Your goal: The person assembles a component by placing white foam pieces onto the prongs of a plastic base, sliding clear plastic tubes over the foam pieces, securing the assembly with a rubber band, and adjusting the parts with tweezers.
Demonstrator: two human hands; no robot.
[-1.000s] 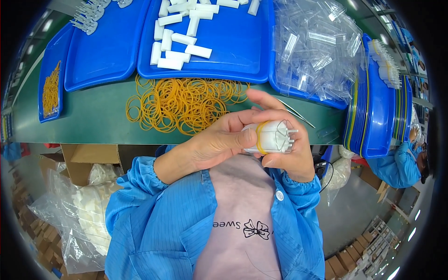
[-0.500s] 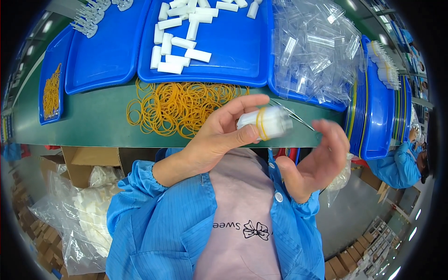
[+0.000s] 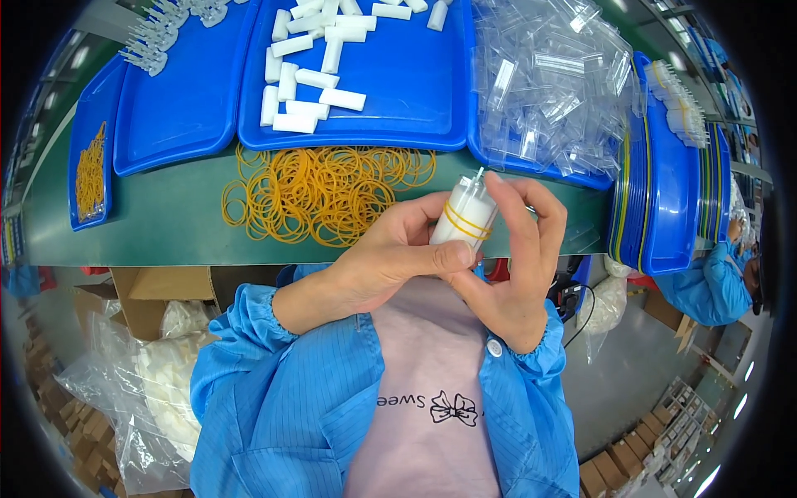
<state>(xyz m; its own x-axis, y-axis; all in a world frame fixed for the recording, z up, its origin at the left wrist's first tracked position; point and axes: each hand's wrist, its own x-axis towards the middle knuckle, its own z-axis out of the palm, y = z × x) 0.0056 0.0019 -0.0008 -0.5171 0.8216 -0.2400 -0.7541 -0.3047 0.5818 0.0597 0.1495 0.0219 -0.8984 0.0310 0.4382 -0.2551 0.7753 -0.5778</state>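
White bundle of small plastic tubes, yellow rubber band round it, held up just in front of the green table edge. Left hand fingers closed under and behind it, thumb on its lower end. Right hand fingers curled around its right side. Loose rubber bands lie just beyond the bundle, blue tray past those.

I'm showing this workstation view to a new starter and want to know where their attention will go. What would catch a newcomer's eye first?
First, the two bare hands at the centre: the left hand and right hand together hold a small bundle of white plastic tubes bound with yellow rubber bands. Just behind, a loose heap of yellow rubber bands lies on the green table. Further back, a large blue plastic tray carries scattered white tubes, with a pile of clear plastic bags to its right.
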